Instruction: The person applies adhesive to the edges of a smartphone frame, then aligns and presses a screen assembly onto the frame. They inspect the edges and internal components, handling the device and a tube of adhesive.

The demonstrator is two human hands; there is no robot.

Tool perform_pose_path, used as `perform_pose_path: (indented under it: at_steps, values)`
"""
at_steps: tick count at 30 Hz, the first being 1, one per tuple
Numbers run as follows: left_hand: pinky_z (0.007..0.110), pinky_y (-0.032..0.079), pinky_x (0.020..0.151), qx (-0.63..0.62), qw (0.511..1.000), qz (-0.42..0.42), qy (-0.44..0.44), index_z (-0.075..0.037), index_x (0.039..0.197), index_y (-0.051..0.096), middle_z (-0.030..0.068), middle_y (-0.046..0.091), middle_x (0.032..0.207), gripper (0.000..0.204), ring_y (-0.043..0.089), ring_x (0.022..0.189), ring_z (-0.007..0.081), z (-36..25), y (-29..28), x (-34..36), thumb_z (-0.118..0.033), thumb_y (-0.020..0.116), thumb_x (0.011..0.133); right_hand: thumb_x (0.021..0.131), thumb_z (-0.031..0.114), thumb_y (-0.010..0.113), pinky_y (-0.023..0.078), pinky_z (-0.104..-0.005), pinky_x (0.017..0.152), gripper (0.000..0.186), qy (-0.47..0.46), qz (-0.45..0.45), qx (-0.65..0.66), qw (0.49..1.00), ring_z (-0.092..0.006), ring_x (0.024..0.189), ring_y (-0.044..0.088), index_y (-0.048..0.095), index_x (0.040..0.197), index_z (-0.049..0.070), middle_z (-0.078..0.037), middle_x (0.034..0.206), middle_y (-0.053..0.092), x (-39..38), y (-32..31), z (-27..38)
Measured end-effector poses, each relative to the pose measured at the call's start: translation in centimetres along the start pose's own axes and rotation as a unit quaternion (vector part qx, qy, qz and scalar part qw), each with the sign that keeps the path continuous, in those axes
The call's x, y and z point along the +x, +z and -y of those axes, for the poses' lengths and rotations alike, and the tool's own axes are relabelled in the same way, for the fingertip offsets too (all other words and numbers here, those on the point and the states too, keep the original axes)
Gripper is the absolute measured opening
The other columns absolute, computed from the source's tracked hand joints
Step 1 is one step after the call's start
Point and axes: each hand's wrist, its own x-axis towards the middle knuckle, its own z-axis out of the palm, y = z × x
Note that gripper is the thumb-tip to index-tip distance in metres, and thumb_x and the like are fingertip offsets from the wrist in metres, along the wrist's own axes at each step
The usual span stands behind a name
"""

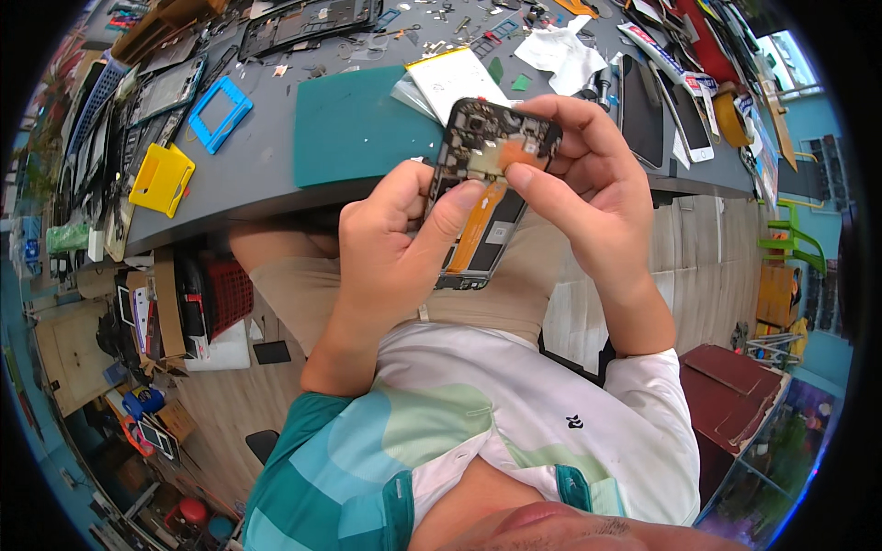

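An opened smartphone (505,233) is held up above my lap, its back cover off and its inner parts showing. A circuit board with a camera fills its upper end, and an orange flex cable (474,230) runs down along the dark lower half. My left hand (390,230) grips the phone's left edge, thumb pressed on the middle. My right hand (593,184) closes around the upper right edge, its thumb tip on the board near an orange patch. Fingers behind the phone are partly hidden. Beyond it, a green mat (354,129) lies on the grey table (266,151).
A white-and-yellow flat pack (457,78) overlaps the mat. Blue (220,115) and yellow (163,179) plastic holders stand at left. Crumpled white tissue (562,55), dark phone screens (640,115) and a tape roll (732,116) lie at right. Small loose parts litter the back.
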Motion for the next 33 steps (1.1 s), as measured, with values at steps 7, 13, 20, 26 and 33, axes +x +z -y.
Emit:
perform_pose_path:
  at_steps: [7, 13, 20, 26, 33]
  values:
    - [0.025, 0.046, 0.051, 0.086, 0.995, -0.016, 0.041, 0.001, 0.09, 0.068, 0.0048, 0.069, 0.068, 0.027, 0.057, 0.058, 0.003, 0.1, 0.1, -0.4, -0.022, 0.076, 0.101, 0.093, -0.003, 0.078, 0.058, -0.0237, 0.086, 0.043, 0.019, -0.024, -0.007, 0.999, -0.0096, 0.103, 0.068, 0.056, 0.13, -0.003, -0.007, 0.117, 0.067, 0.1, 0.2, -0.4]
    - [0.027, 0.044, 0.048, 0.13, 0.99, -0.008, 0.053, -0.002, 0.087, 0.066, 0.0056, 0.066, 0.065, 0.028, 0.055, 0.053, 0.0068, 0.1, -0.5, -0.3, -0.024, 0.077, 0.101, 0.093, -0.004, 0.076, 0.057, -0.0248, 0.087, 0.041, 0.011, -0.012, -0.026, 1.0, -0.0103, 0.105, 0.067, 0.056, 0.129, -0.004, -0.008, 0.118, 0.067, 0.1, 0.2, -0.4]
    - [0.031, 0.04, 0.044, 0.178, 0.98, -0.015, 0.085, -0.003, 0.079, 0.059, 0.0084, 0.057, 0.059, 0.033, 0.049, 0.046, 0.0127, 0.2, -0.6, -0.3, -0.021, 0.08, 0.098, 0.093, -0.003, 0.076, 0.057, -0.0271, 0.09, 0.044, 0.004, -0.016, -0.008, 1.0, -0.0111, 0.106, 0.067, 0.056, 0.132, -0.004, -0.009, 0.122, 0.066, 0.1, 0.7, -0.5]
    - [0.034, 0.04, 0.043, 0.262, 0.949, -0.035, 0.174, -0.006, 0.081, 0.059, 0.0085, 0.055, 0.058, 0.03, 0.053, 0.044, 0.0233, 1.0, -0.2, -0.2, -0.018, 0.082, 0.094, 0.091, 0.003, 0.081, 0.057, -0.0303, 0.092, 0.052, -0.009, -0.026, -0.045, 0.999, -0.0128, 0.104, 0.068, 0.056, 0.137, -0.001, -0.009, 0.125, 0.065, -0.4, 1.3, -0.7]
    - [0.036, 0.041, 0.044, 0.309, 0.913, -0.054, 0.26, -0.007, 0.082, 0.059, 0.0077, 0.055, 0.061, 0.028, 0.055, 0.046, 0.0245, 1.3, 0.2, 0.0, -0.016, 0.084, 0.092, 0.093, 0.005, 0.08, 0.057, -0.0266, 0.082, 0.046, 0.01, -0.047, -0.061, 0.997, -0.0108, 0.096, 0.069, 0.059, 0.133, -0.001, -0.006, 0.113, 0.07, -0.7, 2.1, 0.0]
